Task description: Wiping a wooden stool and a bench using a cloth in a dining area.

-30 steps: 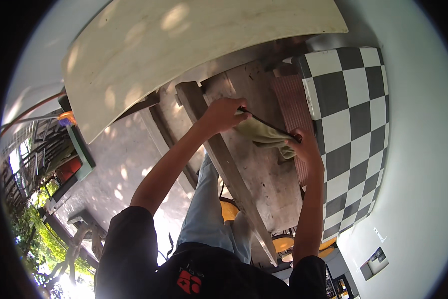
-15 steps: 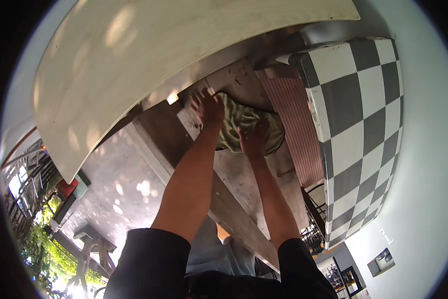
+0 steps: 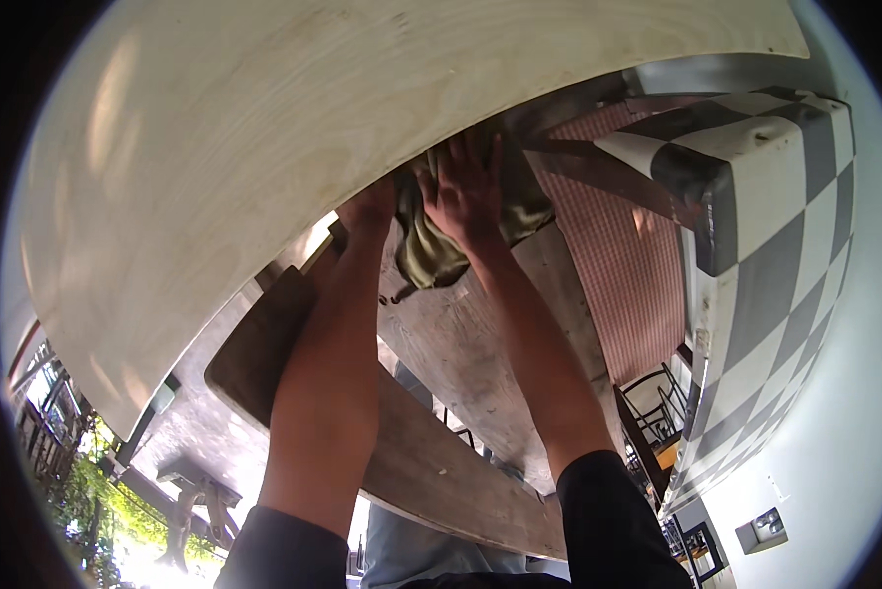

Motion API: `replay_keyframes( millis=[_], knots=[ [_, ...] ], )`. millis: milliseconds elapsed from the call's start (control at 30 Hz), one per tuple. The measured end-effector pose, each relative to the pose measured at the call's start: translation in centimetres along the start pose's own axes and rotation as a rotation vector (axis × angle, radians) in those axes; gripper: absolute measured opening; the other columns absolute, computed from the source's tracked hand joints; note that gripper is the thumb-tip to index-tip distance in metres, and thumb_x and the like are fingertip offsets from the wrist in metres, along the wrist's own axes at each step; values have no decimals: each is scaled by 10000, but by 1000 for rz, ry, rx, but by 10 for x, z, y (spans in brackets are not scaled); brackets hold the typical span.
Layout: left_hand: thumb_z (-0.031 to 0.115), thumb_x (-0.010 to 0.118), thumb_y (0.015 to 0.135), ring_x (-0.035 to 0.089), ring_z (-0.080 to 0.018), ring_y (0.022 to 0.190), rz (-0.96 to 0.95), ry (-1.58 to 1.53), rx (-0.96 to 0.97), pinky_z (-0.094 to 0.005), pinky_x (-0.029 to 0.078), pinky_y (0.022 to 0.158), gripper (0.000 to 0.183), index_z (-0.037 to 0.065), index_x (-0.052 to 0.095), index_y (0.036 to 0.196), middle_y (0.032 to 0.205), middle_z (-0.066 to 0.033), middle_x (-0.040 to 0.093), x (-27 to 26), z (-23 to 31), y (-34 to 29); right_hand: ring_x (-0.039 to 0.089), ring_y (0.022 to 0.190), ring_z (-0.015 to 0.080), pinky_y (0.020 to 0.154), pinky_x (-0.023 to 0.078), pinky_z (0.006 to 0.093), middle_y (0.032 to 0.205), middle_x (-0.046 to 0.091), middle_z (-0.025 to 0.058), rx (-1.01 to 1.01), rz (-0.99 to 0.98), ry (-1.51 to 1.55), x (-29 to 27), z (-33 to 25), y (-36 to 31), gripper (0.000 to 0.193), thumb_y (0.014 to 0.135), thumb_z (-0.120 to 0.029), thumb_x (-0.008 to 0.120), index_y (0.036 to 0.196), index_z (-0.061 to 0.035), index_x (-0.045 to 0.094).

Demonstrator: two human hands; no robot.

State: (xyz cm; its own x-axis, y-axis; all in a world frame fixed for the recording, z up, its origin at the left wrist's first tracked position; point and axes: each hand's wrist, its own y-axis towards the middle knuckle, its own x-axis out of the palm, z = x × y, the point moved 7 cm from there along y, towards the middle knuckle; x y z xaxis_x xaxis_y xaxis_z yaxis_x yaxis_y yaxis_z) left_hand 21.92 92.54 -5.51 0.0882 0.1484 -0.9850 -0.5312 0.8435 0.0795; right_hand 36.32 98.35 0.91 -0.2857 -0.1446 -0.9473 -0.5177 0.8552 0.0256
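Observation:
A shiny olive-green cloth point(image 3: 431, 253) lies crumpled on a worn wooden plank surface point(image 3: 451, 329). My right hand point(image 3: 463, 196) presses on top of the cloth with its fingers spread and stretched forward. At the cloth's left side is my left hand point(image 3: 370, 204). Its fingers are hidden behind the edge of a large pale wooden board point(image 3: 294, 108), so I cannot see whether they grip anything. The board also covers the far part of the cloth. Both of my arms reach forward under the board's edge.
A black-and-white checkered panel point(image 3: 784, 216) stands at the right, with a ribbed reddish mat point(image 3: 622, 255) beside it. A curved wooden plank point(image 3: 441, 452) crosses in front of me. Dark metal chairs point(image 3: 657, 398) stand lower right, and green plants point(image 3: 132, 525) show lower left.
My view has leaned forward, and the pale board covers more of the scene. My right hand has moved farther over the cloth; my left hand's fingers have gone out of sight behind the board.

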Motion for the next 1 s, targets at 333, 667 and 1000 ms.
replay_keyframes(
  millis=[333,667,1000],
  knots=[
    [492,395,915,657,-391,835,-320,-202,-304,-493,507,742,429,168,676,913,852,-138,698,-11,24,-12,197,1432,356,1127,132,612,1501,283,233,230,143,-48,1,30,-10,851,782,-500,628,1425,-10,361],
    [552,372,905,649,-402,927,-434,-163,-331,-478,515,827,504,153,664,999,973,-187,684,-9,46,-10,198,1434,340,1137,137,582,1513,270,215,188,179,-81,-5,43,-39,921,822,-594,552,1440,41,299],
    [579,521,878,628,-324,1051,-1068,1,514,-458,500,877,606,15,672,1040,1052,-167,676,-198,152,-56,173,1444,324,1125,135,607,1534,248,176,258,-175,-41,1,48,-203,924,827,-630,535,1469,-19,273]
  ],
)
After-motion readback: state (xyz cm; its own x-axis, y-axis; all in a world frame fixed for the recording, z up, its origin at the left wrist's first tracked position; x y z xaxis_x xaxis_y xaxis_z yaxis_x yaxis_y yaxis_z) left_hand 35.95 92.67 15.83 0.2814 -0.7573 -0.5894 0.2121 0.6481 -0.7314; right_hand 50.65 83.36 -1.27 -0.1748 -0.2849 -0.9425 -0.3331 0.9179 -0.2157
